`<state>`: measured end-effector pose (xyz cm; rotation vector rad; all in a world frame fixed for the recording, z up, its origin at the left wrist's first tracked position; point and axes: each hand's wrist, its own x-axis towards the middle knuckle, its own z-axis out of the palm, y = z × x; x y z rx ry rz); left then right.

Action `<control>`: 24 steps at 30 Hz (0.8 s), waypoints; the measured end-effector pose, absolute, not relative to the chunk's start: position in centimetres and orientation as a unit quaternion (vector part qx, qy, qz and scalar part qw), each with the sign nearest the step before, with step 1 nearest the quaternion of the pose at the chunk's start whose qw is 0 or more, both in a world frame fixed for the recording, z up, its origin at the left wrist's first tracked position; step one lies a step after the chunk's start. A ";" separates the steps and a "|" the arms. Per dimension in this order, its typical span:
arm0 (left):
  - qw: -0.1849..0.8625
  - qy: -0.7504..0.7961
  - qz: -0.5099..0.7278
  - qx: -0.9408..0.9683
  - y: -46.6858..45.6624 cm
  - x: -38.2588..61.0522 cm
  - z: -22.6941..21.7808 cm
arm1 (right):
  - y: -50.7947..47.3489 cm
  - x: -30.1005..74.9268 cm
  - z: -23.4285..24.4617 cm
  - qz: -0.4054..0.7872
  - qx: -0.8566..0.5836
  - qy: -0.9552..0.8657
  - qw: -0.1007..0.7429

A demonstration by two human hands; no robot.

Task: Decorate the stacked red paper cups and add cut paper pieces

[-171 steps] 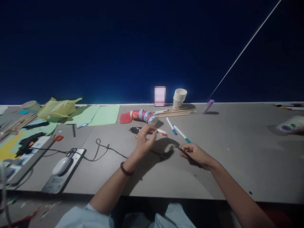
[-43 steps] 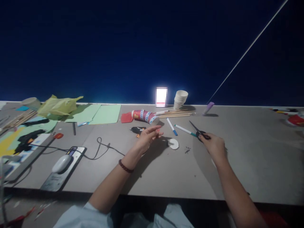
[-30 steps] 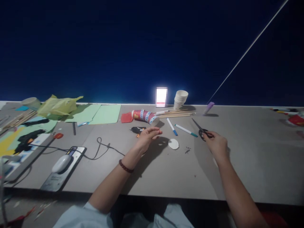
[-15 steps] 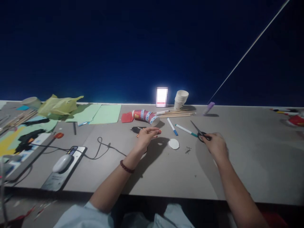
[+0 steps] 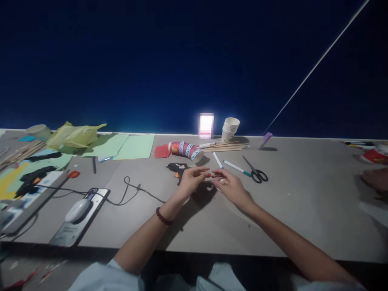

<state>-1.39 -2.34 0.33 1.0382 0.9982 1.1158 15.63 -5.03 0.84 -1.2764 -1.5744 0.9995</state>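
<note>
My left hand (image 5: 194,180) pinches a small red piece (image 5: 209,175) between thumb and fingers above the table. My right hand (image 5: 232,186) meets it from the other side, its fingertips closed at the same piece, whose exact shape is too small to make out. Black-handled scissors (image 5: 259,175) lie on the table beyond my right hand. Just past my left hand is a black hot glue gun (image 5: 178,167), partly covered by that hand. A row of red and blue-patterned paper cups (image 5: 185,148) lies on its side behind the glue gun.
Two markers (image 5: 236,167), thin wooden sticks (image 5: 226,146) and stacked white cups (image 5: 230,128) are farther back. Left are green paper (image 5: 136,146), a phone (image 5: 65,234), a power strip (image 5: 39,202) and a cable (image 5: 124,200). Another person's hand (image 5: 376,178) shows at right.
My right hand has let go of the scissors, now lying on the table, and moved left to meet my left hand. Another person's hand has come into view at right.
</note>
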 end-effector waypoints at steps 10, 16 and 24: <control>0.525 0.456 0.524 0.492 -1.6 -2.1 0.5 | -1.3 13.2 -0.2 0.360 -0.501 -0.622 0.482; 0.453 0.496 0.509 0.538 -1.2 -2.6 -0.3 | 0.0 13.7 -0.7 0.374 -0.545 -0.625 0.415; 0.360 0.530 0.519 0.565 -0.7 -3.6 -0.2 | 1.9 15.2 -2.2 0.240 -0.587 -0.720 0.283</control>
